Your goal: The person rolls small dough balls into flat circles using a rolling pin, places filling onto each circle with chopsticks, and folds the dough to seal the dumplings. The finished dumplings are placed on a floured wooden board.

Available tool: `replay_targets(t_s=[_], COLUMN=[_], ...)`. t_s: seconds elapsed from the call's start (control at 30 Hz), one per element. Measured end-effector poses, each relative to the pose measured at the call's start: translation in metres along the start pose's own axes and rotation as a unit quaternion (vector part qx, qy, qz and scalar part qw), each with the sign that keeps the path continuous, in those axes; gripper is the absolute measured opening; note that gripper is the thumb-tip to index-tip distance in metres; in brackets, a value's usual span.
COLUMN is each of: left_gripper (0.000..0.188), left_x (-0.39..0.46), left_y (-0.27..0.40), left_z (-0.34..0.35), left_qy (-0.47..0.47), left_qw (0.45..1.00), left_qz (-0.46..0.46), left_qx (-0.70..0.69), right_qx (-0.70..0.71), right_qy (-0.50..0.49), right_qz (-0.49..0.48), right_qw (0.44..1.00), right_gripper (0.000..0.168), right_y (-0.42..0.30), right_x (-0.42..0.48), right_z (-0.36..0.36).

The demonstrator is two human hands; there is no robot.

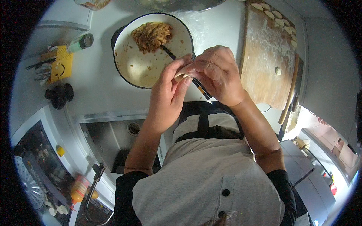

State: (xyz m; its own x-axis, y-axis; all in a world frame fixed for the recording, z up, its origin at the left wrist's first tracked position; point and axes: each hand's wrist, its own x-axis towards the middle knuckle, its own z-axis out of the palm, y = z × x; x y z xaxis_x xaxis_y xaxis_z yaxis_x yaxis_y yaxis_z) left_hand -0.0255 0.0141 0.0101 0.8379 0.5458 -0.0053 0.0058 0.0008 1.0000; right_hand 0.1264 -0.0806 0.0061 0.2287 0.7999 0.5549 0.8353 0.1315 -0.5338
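Note:
A small folded dumpling is held between my two hands, above the near right rim of a white enamel pan. My left hand supports it from the left with thumb and fingers. The fingers of my right hand pinch its edge from the right. Brown minced filling lies in a heap in the pan. Black chopsticks with gold bands rest with their tips in the filling and pass beneath my hands.
Right: a floured wooden board with several dumplings, a dough piece and a rolling pin. Near left: a steel sink and faucet. Far left: a green-labelled jar and a yellow utensil holder.

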Motion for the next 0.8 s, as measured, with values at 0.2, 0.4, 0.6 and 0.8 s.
replay_targets(t_s=[0.2, 0.4, 0.6, 0.8], left_gripper=[0.022, 0.023, 0.022, 0.021], left_x=[-0.002, -0.001, -0.002, -0.003], left_y=[-0.008, 0.0, -0.009, -0.006], left_z=[-0.003, -0.002, 0.002, 0.004], left_qy=[0.043, 0.007, -0.008, 0.032], left_qw=[0.995, 0.933, 0.946, 0.934], left_qz=[-0.006, -0.084, -0.06, -0.068], left_qx=[-0.09, -0.349, -0.318, -0.349], right_qx=[-0.007, 0.196, 0.196, 0.217], right_qy=[-0.01, -0.062, -0.048, 0.067], right_qz=[0.006, 0.084, 0.078, 0.11], right_qw=[1.0, 0.975, 0.976, 0.968], right_gripper=[0.056, 0.117, 0.105, 0.043], right_y=[0.0, 0.014, 0.006, -0.009], right_x=[-0.001, -0.016, -0.013, -0.022], right_z=[-0.008, 0.005, 0.004, -0.013])
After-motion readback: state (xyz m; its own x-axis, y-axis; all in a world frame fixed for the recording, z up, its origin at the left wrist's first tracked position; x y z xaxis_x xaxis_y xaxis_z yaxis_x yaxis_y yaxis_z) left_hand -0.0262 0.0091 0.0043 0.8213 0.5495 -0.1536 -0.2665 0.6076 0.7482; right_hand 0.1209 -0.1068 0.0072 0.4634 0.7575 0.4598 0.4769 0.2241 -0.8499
